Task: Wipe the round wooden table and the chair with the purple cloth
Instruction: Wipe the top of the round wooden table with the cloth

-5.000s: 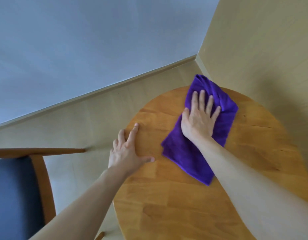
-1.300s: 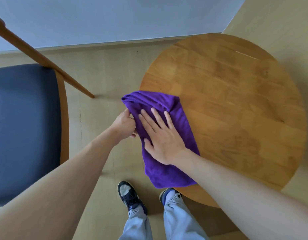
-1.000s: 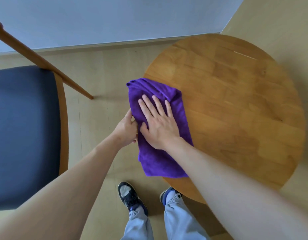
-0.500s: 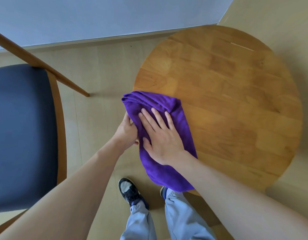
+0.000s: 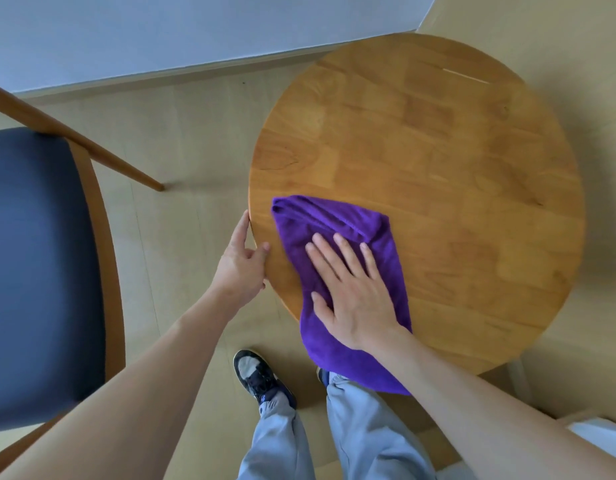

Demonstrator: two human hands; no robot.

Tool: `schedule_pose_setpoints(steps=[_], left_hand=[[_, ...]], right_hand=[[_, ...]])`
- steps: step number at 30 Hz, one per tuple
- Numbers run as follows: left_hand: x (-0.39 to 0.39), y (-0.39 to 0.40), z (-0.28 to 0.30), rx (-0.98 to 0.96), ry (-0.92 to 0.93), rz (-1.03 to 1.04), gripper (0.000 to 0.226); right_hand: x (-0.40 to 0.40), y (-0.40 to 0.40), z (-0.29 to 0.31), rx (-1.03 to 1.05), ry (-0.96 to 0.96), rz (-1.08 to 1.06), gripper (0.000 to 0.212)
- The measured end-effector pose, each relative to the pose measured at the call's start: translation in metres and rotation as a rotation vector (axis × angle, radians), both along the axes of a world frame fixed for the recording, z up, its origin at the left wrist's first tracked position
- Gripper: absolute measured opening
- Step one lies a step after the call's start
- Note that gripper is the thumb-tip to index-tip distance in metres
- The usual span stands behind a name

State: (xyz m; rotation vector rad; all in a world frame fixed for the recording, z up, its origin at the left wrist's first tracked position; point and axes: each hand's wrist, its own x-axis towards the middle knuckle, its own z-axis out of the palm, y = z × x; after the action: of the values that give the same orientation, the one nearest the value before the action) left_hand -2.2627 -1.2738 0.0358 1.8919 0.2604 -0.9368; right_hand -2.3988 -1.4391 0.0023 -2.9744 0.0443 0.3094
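Observation:
The round wooden table (image 5: 438, 161) fills the upper right. The purple cloth (image 5: 337, 223) lies on its near-left part and hangs over the near edge. My right hand (image 5: 351, 292) presses flat on the cloth with fingers spread. At the table's left rim my left hand (image 5: 242, 268) holds the edge, thumb on top and fingers curled along the side. The chair (image 5: 33, 265), with a dark blue seat and a wooden frame, stands at the left.
Light wood floor lies between chair and table. A white wall runs along the top. My legs in grey trousers and a dark shoe (image 5: 261, 379) stand just below the table. A white table leg (image 5: 518, 379) shows at the lower right.
My right hand has slid the cloth to the right, further onto the tabletop, uncovering the left rim. My left hand stays at that rim.

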Motion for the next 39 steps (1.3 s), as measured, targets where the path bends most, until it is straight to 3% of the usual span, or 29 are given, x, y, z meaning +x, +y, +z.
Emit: schedule_pose_setpoints(steps=[4,6,14,20,23,31,39], left_hand=[[-0.015,0.002,0.001,0.001,0.026,-0.002,0.085],[-0.022,0.004,0.000,-0.030,0.042,0.012,0.091],[-0.031,0.005,-0.008,-0.068,0.043,0.055,0.089],[-0.025,0.007,-0.010,-0.125,0.090,0.076,0.089],[-0.015,0.009,-0.011,-0.145,0.109,0.080,0.090],[0.039,0.008,-0.013,-0.089,0.061,0.058,0.086],[0.034,-0.006,-0.024,0.037,-0.056,0.174,0.056]], right_hand=[[0.030,0.027,0.000,-0.005,-0.025,-0.311,0.077],[0.039,0.044,-0.002,0.002,-0.040,-0.361,0.076],[-0.015,0.011,0.000,0.029,-0.018,-0.010,0.075],[-0.019,-0.004,-0.003,-0.030,0.004,-0.343,0.076],[0.009,0.017,-0.004,-0.016,0.003,-0.399,0.075],[0.054,0.031,-0.005,0.033,-0.035,-0.287,0.078],[0.040,0.034,-0.005,0.049,-0.034,-0.193,0.073]])
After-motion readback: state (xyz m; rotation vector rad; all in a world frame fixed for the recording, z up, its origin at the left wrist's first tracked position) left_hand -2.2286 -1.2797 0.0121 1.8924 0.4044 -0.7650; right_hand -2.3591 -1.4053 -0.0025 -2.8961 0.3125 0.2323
